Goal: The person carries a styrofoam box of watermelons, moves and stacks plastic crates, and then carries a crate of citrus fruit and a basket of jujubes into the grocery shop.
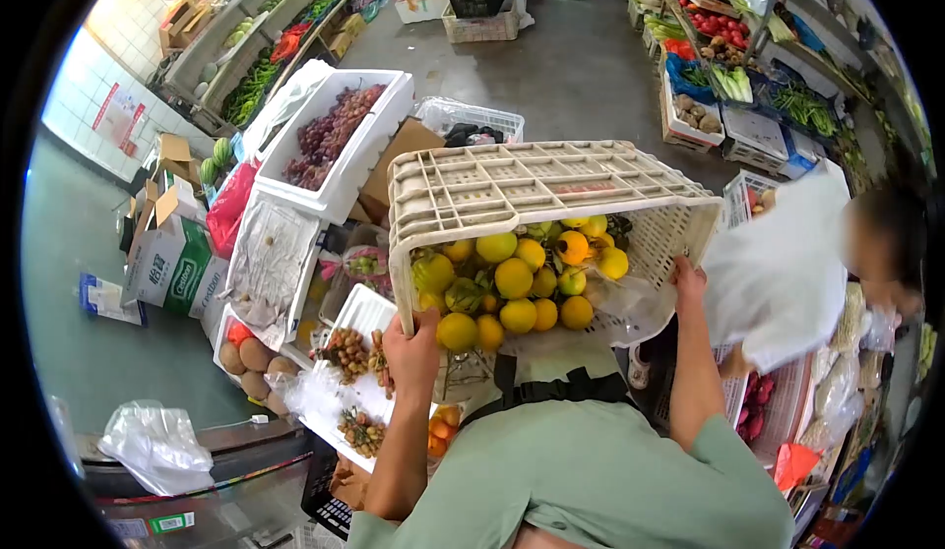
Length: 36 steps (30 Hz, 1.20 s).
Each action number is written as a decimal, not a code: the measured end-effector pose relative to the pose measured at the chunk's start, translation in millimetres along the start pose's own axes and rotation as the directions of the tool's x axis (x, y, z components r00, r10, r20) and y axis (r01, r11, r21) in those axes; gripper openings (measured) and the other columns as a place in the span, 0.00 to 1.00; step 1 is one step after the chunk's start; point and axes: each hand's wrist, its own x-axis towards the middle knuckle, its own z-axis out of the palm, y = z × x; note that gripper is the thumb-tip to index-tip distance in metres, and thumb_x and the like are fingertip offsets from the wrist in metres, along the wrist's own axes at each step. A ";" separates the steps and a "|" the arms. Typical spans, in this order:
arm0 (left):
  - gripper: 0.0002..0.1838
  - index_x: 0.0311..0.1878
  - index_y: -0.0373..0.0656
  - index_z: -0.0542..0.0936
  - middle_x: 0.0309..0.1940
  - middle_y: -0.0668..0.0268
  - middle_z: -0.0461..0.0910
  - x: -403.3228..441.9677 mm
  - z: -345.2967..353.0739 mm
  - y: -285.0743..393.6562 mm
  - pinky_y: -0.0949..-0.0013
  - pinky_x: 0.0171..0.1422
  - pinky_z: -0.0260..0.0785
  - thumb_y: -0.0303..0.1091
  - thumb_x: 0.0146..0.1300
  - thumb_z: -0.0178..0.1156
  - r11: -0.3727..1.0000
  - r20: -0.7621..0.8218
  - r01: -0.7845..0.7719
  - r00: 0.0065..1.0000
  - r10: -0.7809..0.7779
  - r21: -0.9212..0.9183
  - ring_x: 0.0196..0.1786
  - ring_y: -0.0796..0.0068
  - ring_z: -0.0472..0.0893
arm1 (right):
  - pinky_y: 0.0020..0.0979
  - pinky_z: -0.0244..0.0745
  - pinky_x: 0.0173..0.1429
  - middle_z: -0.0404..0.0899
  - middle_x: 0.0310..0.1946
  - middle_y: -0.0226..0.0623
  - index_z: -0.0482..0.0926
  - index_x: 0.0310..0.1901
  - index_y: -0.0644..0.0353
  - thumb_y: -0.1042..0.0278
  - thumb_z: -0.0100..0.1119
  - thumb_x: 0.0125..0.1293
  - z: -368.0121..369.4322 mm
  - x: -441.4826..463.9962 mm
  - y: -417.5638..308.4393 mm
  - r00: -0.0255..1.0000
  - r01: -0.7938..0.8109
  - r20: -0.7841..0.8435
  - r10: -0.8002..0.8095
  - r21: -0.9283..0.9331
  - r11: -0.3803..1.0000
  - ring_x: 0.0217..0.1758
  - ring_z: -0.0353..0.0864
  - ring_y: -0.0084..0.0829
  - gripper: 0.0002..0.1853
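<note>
A whitish plastic crate [551, 173] is tipped on its side in front of my body, its open side facing me. Several yellow-green citrus fruits [514, 278] lie in it, some with leaves. My left hand [410, 350] is closed on the crate's left edge, thumb up. On the opposite edge, my right hand [687, 281] grips the crate. Clear plastic film [625, 308] hangs by the crate's right side. Beneath my left forearm, bunches of grapes [362, 431] lie in a white foam box [330, 406].
A foam box of red grapes [340, 131] stands ahead on the left. To my right, close by, is a person in a white top [783, 264]. Vegetable shelves [719, 28] line the right side. A grey floor aisle [581, 77] runs ahead, with stacked crates [477, 23] at its far end.
</note>
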 end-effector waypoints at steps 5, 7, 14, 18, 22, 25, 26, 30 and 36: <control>0.13 0.25 0.42 0.72 0.18 0.78 0.67 2.8 -1.0 -19.2 0.75 0.27 0.55 0.32 0.63 0.64 0.993 0.049 -0.092 0.994 0.096 -0.071 0.23 0.87 0.64 | 0.32 0.65 0.32 0.67 0.19 0.29 0.72 0.26 0.58 0.65 0.59 0.63 12.6 3.4 13.2 0.999 -0.033 -0.024 0.035 0.074 0.997 0.21 0.66 0.25 0.11; 0.13 0.25 0.42 0.72 0.18 0.78 0.66 13.1 -4.9 -28.0 0.75 0.26 0.55 0.32 0.63 0.64 0.993 0.070 -0.112 0.991 0.114 -0.035 0.23 0.87 0.64 | 0.32 0.65 0.32 0.67 0.19 0.30 0.72 0.25 0.58 0.65 0.59 0.63 10.7 9.8 36.4 0.999 -0.045 0.000 0.045 0.093 0.995 0.21 0.65 0.26 0.11; 0.11 0.42 0.41 0.83 0.20 0.66 0.77 93.6 24.9 -76.1 0.70 0.30 0.66 0.38 0.62 0.61 0.972 0.201 -0.231 0.955 0.216 0.052 0.24 0.80 0.72 | 0.33 0.63 0.32 0.64 0.17 0.31 0.70 0.20 0.56 0.68 0.60 0.60 17.6 52.2 119.3 0.987 -0.112 -0.083 0.138 0.266 0.958 0.22 0.62 0.28 0.13; 0.14 0.48 0.43 0.83 0.33 0.54 0.84 129.7 65.1 -44.0 0.65 0.41 0.74 0.35 0.60 0.60 0.966 0.260 -0.257 0.934 0.244 0.017 0.33 0.66 0.83 | 0.31 0.63 0.30 0.61 0.17 0.27 0.66 0.22 0.52 0.67 0.59 0.59 10.2 69.3 107.2 0.983 -0.112 -0.101 0.152 0.328 0.938 0.21 0.59 0.27 0.12; 0.10 0.41 0.40 0.82 0.22 0.63 0.77 158.8 122.3 -38.4 0.68 0.33 0.69 0.35 0.61 0.60 0.952 0.289 -0.279 0.907 0.305 -0.129 0.27 0.79 0.74 | 0.30 0.64 0.33 0.58 0.18 0.26 0.65 0.23 0.53 0.69 0.56 0.60 -17.2 90.6 77.2 0.986 -0.071 -0.119 0.120 0.357 0.932 0.22 0.59 0.26 0.12; 0.11 0.41 0.39 0.82 0.22 0.62 0.77 212.9 174.9 -14.0 0.67 0.34 0.69 0.36 0.61 0.59 0.955 0.338 -0.264 0.894 0.295 -0.135 0.27 0.78 0.74 | 0.30 0.62 0.30 0.57 0.18 0.25 0.66 0.28 0.53 0.72 0.55 0.60 -32.0 122.0 42.8 0.987 -0.026 -0.137 0.083 0.375 0.927 0.23 0.59 0.24 0.08; 0.11 0.41 0.39 0.82 0.22 0.62 0.77 227.4 192.0 -6.4 0.67 0.34 0.69 0.37 0.61 0.59 0.960 0.366 -0.243 0.888 0.278 -0.141 0.27 0.77 0.74 | 0.30 0.62 0.30 0.57 0.18 0.25 0.66 0.28 0.53 0.72 0.55 0.60 -34.6 129.6 44.0 0.984 0.003 -0.166 0.065 0.382 0.924 0.23 0.59 0.24 0.08; 0.14 0.44 0.42 0.83 0.32 0.50 0.82 300.1 260.2 26.1 0.57 0.41 0.73 0.38 0.58 0.60 0.969 0.486 -0.233 0.840 0.241 -0.078 0.36 0.48 0.82 | 0.32 0.61 0.31 0.56 0.18 0.27 0.64 0.24 0.53 0.72 0.56 0.60 -13.0 169.8 17.8 0.976 0.100 -0.217 -0.023 0.356 0.929 0.22 0.57 0.26 0.11; 0.13 0.42 0.41 0.83 0.28 0.51 0.81 391.7 356.5 102.0 0.58 0.38 0.73 0.38 0.58 0.60 0.908 0.504 -0.403 0.765 0.401 -0.113 0.31 0.51 0.81 | 0.34 0.55 0.34 0.50 0.20 0.27 0.56 0.20 0.52 0.71 0.53 0.60 46.7 227.8 -43.0 0.932 0.160 -0.359 -0.042 0.305 0.939 0.24 0.49 0.28 0.16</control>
